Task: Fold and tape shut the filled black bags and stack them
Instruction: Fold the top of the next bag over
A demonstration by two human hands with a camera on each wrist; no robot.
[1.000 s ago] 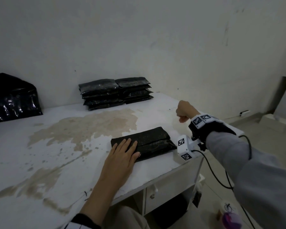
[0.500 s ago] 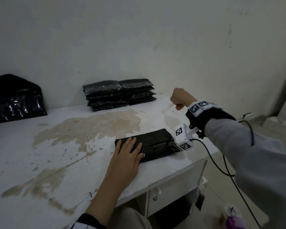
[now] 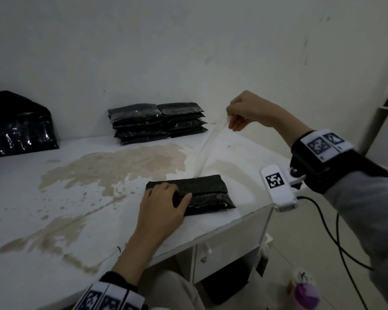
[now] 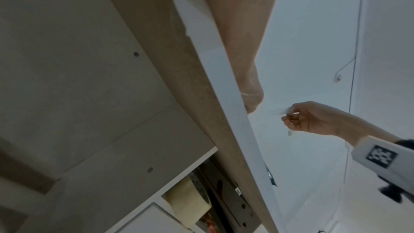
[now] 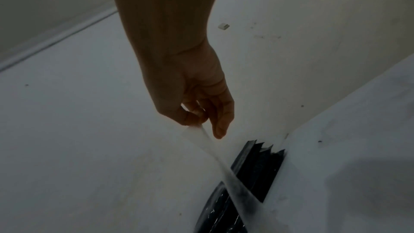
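Note:
A folded black bag (image 3: 207, 193) lies near the table's front right edge. My left hand (image 3: 177, 195) rests on its left half and presses the fold down, fingers bent at the knuckles. My right hand (image 3: 231, 121) is raised above the table behind the bag. It pinches the end of a clear tape strip (image 3: 205, 151) that runs slanting down to the bag's far edge. In the right wrist view the thumb and forefinger of my right hand (image 5: 201, 120) hold the tape strip (image 5: 215, 150). A stack of taped black bags (image 3: 157, 121) stands by the wall.
A large shiny black sack (image 3: 18, 126) leans on the wall at the left. The white table (image 3: 87, 198) has brown worn patches. A drawer (image 3: 224, 249) is below its front edge, a tape roll (image 4: 188, 199) on a shelf underneath, a purple-capped bottle (image 3: 306, 293) on the floor.
My right hand has risen up and away from the table, drawing the tape strip out above the bag. My left hand's fingers have bent from flat on the bag.

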